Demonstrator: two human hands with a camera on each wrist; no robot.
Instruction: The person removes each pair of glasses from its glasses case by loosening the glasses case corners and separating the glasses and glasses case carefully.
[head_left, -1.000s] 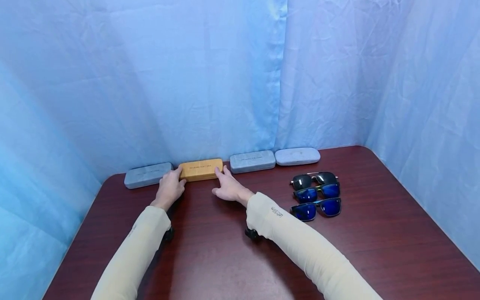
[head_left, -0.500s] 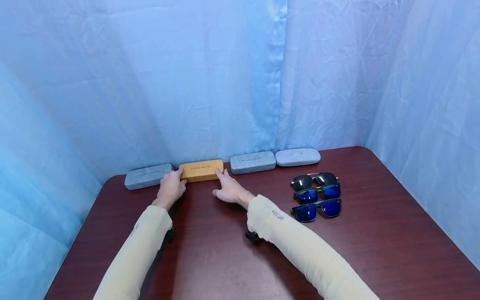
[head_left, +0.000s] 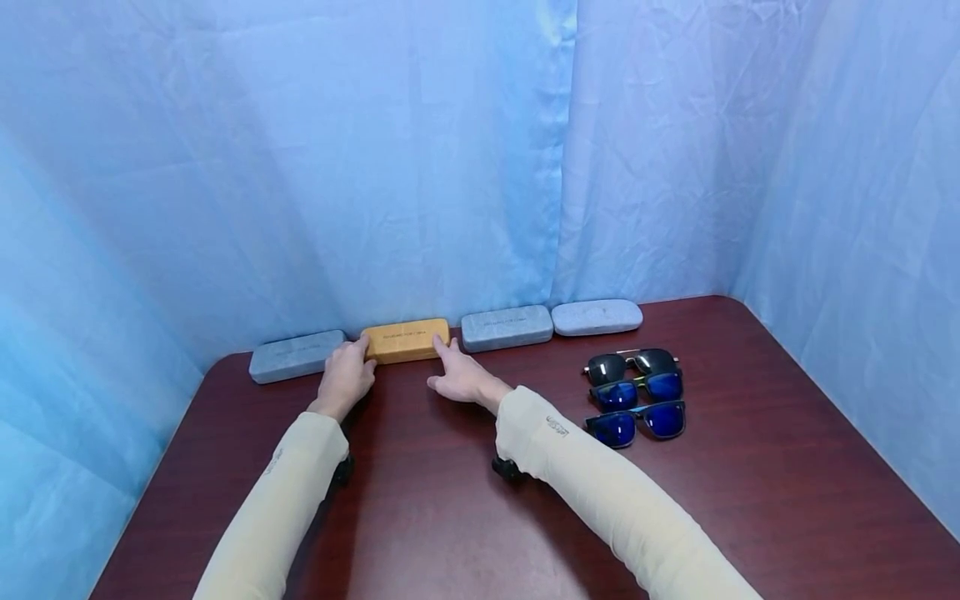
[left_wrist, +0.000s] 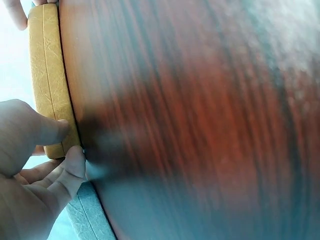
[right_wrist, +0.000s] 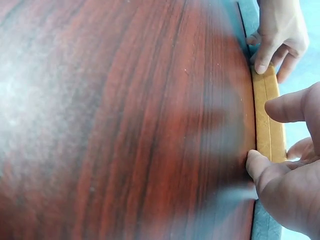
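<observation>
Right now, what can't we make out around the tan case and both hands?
- Tan glasses case: lid print too small to read in the head view.
- Left hand: fingertips hidden behind its own knuckles in the head view; left wrist view cuts it at the edge.
- Right hand: right wrist view blurred and cropped; grip unclear.
- Sunglasses: folded arms hidden behind lenses.

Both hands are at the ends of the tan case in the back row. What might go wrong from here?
The tan case sits tight between two grey cases, so lifting it may nudge either. The left hand and right hand touch only its ends with fingertips, so it might slip. The sunglasses lie close by the right sleeve.
</observation>
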